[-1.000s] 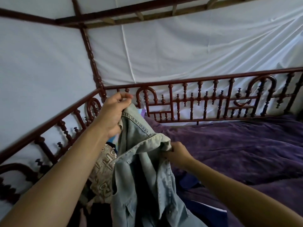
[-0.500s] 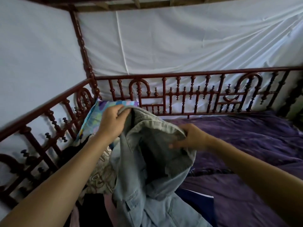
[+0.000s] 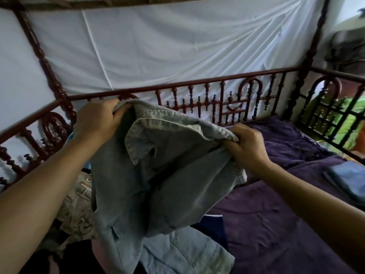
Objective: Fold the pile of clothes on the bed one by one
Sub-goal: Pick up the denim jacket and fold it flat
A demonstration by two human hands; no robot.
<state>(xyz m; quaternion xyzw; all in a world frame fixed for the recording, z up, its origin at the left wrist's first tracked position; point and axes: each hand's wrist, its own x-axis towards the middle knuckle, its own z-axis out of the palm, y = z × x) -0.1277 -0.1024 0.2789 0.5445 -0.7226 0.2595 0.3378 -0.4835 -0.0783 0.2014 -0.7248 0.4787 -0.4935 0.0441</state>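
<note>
A pale blue denim shirt [image 3: 158, 180] hangs in the air over the bed, its collar turned toward me. My left hand [image 3: 96, 123] grips the shirt's upper left edge near the collar. My right hand [image 3: 246, 147] grips the upper right edge, and the cloth is stretched between the two. The shirt's lower part drapes down onto the pile of clothes [image 3: 77, 216] at the lower left, where a beige printed garment and dark pieces lie. A navy garment [image 3: 213, 228] shows under the shirt's hem.
A purple blanket [image 3: 276, 224] covers the bed to the right. Folded blue clothes [image 3: 347, 178] lie at the right edge. A carved red-brown wooden railing [image 3: 207, 99] runs round the bed, with white cloth [image 3: 167, 46] hung behind it.
Both hands have drawn apart and spread the denim shirt wide. My right hand moved right along the top edge and now grips it. The view has swung right.
</note>
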